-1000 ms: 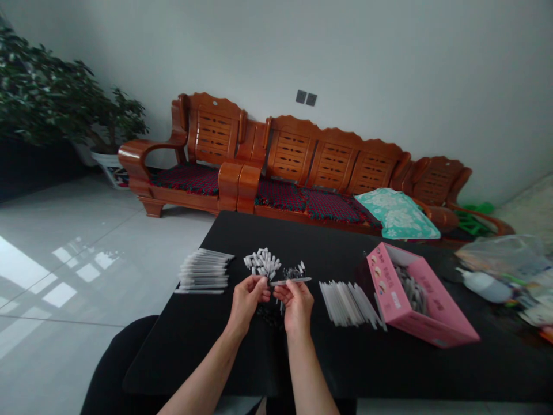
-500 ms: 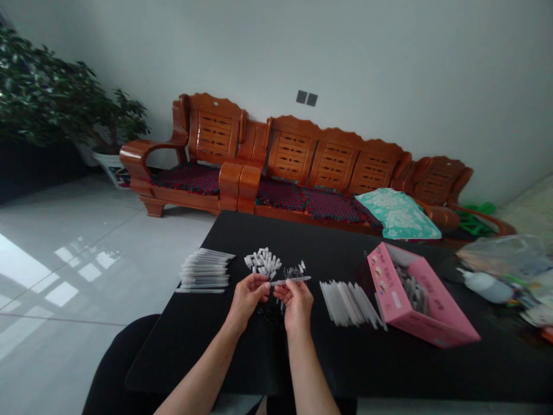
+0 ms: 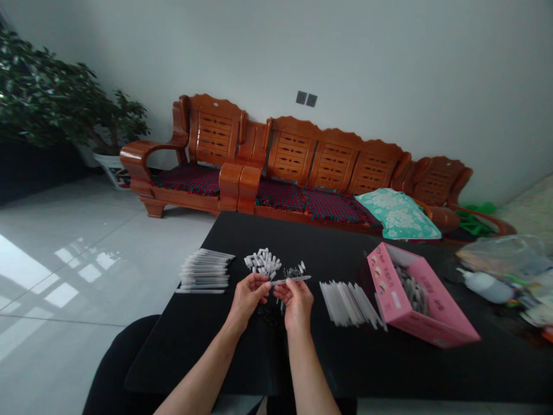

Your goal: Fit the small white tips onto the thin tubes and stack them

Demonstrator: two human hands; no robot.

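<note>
Over the near middle of the black table, my right hand pinches a thin clear pen tube that points right. My left hand is closed at the tube's left end, fingertips pinched on a small part I cannot make out. Just beyond the hands lie a heap of small white caps and a cluster of small dark parts. A row of finished pens lies to the left. Empty clear tubes lie to the right.
An open pink box with more pieces stands at the right. Further right are a white squeeze bottle and plastic bags. Behind the table stands a wooden sofa set; a potted plant is at the far left.
Hardly anything differs: both hands stay together at the tube, with only slight finger movement at its left end.
</note>
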